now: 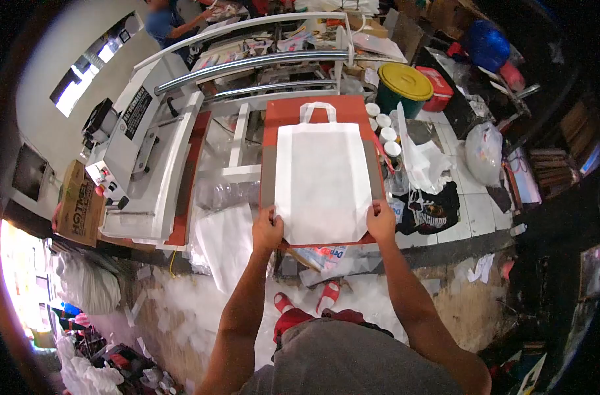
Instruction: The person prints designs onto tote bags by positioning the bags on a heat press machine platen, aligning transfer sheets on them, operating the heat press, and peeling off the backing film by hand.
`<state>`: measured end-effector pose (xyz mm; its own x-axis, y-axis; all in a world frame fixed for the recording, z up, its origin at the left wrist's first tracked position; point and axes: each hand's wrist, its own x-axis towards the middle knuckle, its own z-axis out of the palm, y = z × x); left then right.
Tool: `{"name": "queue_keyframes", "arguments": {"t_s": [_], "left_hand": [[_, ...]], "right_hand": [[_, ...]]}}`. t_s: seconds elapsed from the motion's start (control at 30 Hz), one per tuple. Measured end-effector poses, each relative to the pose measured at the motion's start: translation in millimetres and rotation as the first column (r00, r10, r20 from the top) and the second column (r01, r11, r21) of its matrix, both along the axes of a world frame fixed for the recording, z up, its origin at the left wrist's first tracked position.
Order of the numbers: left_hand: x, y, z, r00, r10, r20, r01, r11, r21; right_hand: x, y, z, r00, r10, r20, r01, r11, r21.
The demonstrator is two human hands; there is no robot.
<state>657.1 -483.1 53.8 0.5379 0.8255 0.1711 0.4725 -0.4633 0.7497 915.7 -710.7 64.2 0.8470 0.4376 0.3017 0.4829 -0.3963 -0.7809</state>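
A white tote bag (pixel 323 178) lies flat on a reddish-brown press platen (pixel 268 191), its handle loop pointing away from me. My left hand (pixel 268 229) is closed at the bag's lower left side, its fingers on the edge. At the lower right side, my right hand (pixel 381 222) grips the other edge in the same way. The fingertips of both hands are partly hidden against the bag and platen. The bag's surface looks plain, with no print visible.
Left of the platen stands a white heat press machine (pixel 135 145) with metal rails (pixel 254 62). White-lidded jars (pixel 387 135), a green bucket with a yellow lid (pixel 405 82) and a black shirt (pixel 435 207) are on the right. Another person (pixel 165 26) is at the back left.
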Motion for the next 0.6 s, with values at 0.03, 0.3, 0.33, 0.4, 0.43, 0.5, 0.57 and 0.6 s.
{"name": "queue_keyframes", "arguments": {"t_s": [0.03, 0.3, 0.33, 0.4, 0.43, 0.5, 0.57, 0.6], "left_hand": [[0, -1, 1, 1.0, 0.011, 0.005, -0.011, 1.0, 0.0], [-4, 0, -2, 0.996, -0.001, 0.095, 0.004, 0.999, -0.039], [-9, -5, 14, 0.994, -0.014, 0.11, 0.018, 0.999, -0.036], [-30, -9, 20, 0.992, 0.006, 0.129, 0.001, 0.999, -0.053], [-45, -17, 33, 0.991, 0.066, 0.115, -0.052, 0.992, -0.116], [-91, -23, 18, 0.984, 0.164, 0.071, -0.149, 0.972, -0.182], [-150, -33, -23, 0.977, 0.208, -0.037, -0.212, 0.964, -0.161], [-176, -47, -36, 0.969, 0.219, -0.118, -0.234, 0.963, -0.133]], "right_hand": [[0, 0, 2, 1.0, 0.012, -0.027, -0.012, 1.0, 0.005], [3, -8, 1, 0.998, 0.0, 0.061, -0.003, 0.999, 0.036], [9, -15, -7, 0.999, -0.044, 0.004, 0.043, 0.995, 0.09], [22, -43, -20, 0.977, -0.21, 0.038, 0.203, 0.97, 0.136], [28, -64, -31, 0.929, -0.307, -0.209, 0.341, 0.928, 0.153], [17, -87, -58, 0.803, -0.395, -0.446, 0.485, 0.868, 0.105], [-7, -108, -118, 0.791, -0.226, -0.568, 0.255, 0.967, -0.03], [0, -119, -187, 0.908, -0.203, -0.367, 0.088, 0.947, -0.308]]}}
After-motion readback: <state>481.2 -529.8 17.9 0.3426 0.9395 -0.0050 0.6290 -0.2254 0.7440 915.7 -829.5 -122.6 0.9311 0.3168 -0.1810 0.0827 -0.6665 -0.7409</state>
